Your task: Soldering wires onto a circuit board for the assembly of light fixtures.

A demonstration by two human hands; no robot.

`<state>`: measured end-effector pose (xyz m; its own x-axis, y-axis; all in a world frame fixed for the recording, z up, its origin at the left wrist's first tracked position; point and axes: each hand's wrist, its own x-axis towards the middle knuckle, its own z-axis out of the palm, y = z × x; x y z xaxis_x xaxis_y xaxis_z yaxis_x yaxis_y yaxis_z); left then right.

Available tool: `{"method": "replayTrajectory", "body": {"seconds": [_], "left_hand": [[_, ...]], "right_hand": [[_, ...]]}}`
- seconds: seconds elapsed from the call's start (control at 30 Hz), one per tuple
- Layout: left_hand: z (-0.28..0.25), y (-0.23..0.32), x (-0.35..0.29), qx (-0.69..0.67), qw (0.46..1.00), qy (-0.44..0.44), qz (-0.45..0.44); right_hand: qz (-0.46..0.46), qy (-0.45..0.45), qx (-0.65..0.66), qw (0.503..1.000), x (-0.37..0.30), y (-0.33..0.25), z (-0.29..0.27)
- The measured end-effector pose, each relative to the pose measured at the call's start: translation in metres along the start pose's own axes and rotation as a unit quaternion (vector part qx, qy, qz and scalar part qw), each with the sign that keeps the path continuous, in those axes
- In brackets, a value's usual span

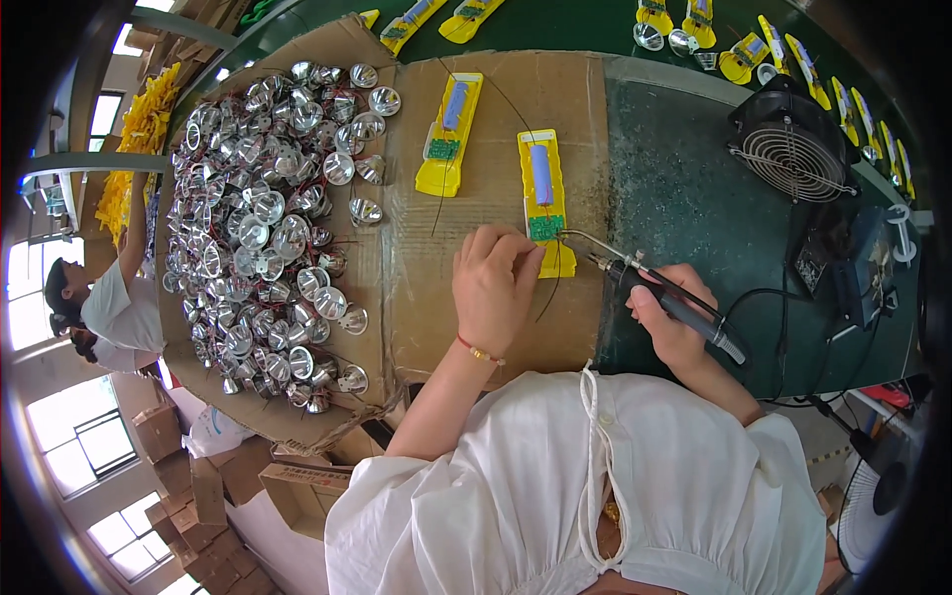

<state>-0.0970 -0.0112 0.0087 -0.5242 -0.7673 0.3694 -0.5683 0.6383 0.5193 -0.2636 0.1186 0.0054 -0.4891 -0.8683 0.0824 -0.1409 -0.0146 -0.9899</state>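
Observation:
My right hand (677, 302) grips a black soldering iron (716, 337) with a thin metal tube running along it. The tube's bent end reaches the green circuit board (544, 228) in a yellow plastic housing (558, 263). A purple cylindrical battery (541, 177) lies in the same housing, and thin dark wires extend from it. Beside the board, my left hand (489, 283) is closed, thumb and fingers pinched together; what they hold is hidden. Farther left on the cardboard sheet (426, 307) rests a second yellow housing (436, 180), with its own battery and board.
Silvery reflector cups (268, 208) with wires heap up on cardboard at left. A black fan with a wire grille (793, 167) stands at right, near a dark holder (868, 268) and cables. More yellow housings (808, 71) line the far edge. Another person (124, 307) is at far left.

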Motion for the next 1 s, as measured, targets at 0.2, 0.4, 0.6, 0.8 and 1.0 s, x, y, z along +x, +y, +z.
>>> {"method": "replayTrajectory", "body": {"seconds": [0.2, 0.4, 0.6, 0.8, 1.0], "left_hand": [[0.007, 0.000, -0.001, -0.115, 0.983, -0.038, -0.139], [0.007, -0.001, 0.000, -0.169, 0.969, -0.032, -0.178], [0.009, -0.002, 0.002, -0.185, 0.959, -0.030, -0.211], [0.005, -0.003, 0.001, -0.168, 0.962, -0.054, -0.208], [-0.016, -0.002, -0.001, -0.154, 0.968, -0.094, -0.174]], "right_hand": [[0.015, -0.004, 0.005, 1.000, 0.003, 0.001, 0.005], [0.003, -0.009, 0.018, 1.000, 0.006, 0.002, 0.008], [0.107, 0.044, 0.120, 0.986, 0.001, -0.006, 0.004], [0.095, 0.037, 0.118, 0.988, -0.002, -0.002, 0.000], [0.092, 0.035, 0.121, 0.988, -0.002, -0.001, -0.004]]}}
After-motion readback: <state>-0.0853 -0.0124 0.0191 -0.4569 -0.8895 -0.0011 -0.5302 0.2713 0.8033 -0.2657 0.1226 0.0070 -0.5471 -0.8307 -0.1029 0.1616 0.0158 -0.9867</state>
